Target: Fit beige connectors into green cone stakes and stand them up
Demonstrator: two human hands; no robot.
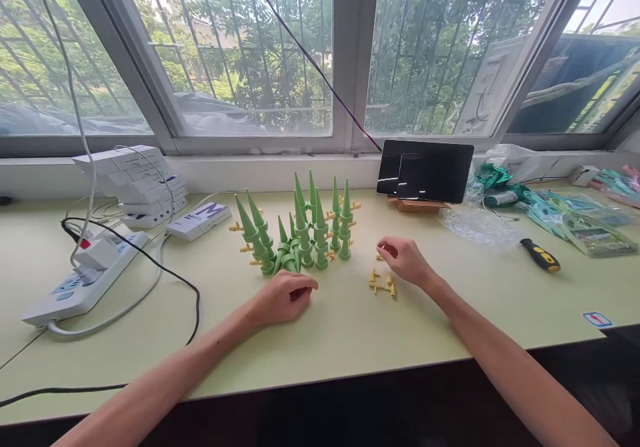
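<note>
Several green cone-shaped plant watering spikes [320, 230] stand grouped at the middle of the table, many with small yellow valves sticking out sideways. A few green spikes [287, 257] lean or lie crossed at the front of the group. Just in front of them my left hand [283, 297] rests on the tabletop, fingers curled, nothing visible in them. My right hand [403, 259] is to the right of the spikes, thumb and fingers pinched at a small yellow valve [379, 257], mostly hidden by the hand. Below it lie several loose yellow valves [383, 288].
A power strip [85, 287] with cables and white boxes [135, 184] occupies the left side. At the back, a dark tablet [425, 170] leans on a brown stand. To the right are clear plastic wrap [480, 228], a yellow-black screwdriver [540, 255] and bagged items [565, 214].
</note>
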